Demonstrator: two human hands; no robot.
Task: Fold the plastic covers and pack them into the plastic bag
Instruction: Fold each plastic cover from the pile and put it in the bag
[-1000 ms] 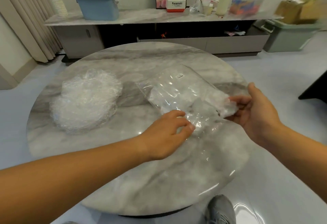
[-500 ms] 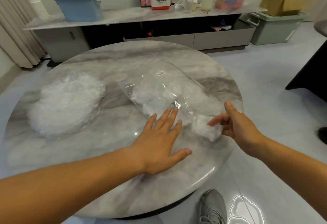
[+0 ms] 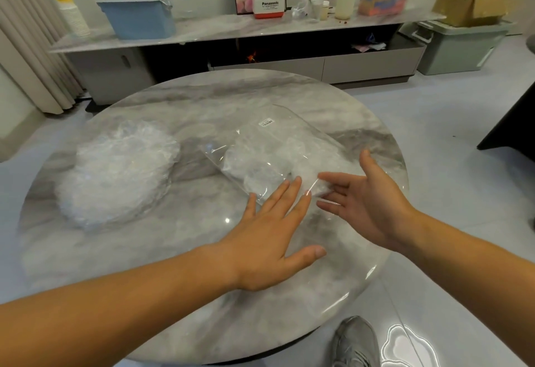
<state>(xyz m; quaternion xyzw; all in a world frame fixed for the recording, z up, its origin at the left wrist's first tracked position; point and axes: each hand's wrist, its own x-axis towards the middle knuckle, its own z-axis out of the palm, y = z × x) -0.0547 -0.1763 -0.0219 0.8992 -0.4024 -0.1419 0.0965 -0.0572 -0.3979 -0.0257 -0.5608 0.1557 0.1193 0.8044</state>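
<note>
A clear plastic bag point(image 3: 278, 146) with a small white label lies on the round marble table point(image 3: 202, 308), holding crumpled folded covers. A pile of loose plastic covers point(image 3: 115, 172) sits to its left. My left hand point(image 3: 272, 230) lies flat, fingers spread, pressing the bag's near open end onto the table. My right hand point(image 3: 367, 201) hovers open, palm turned inward, at the bag's mouth, fingertips next to a white wad of cover inside. It holds nothing.
Beyond the table runs a low sideboard point(image 3: 231, 30) with a blue bin point(image 3: 136, 13), a white box, a roll and containers. A green crate point(image 3: 460, 45) with a cardboard box stands at right. A grey shoe point(image 3: 356, 343) shows below the table edge.
My left hand went from pinching the bag to lying flat on it. My right hand let go of the wad of cover and opened beside the bag's mouth.
</note>
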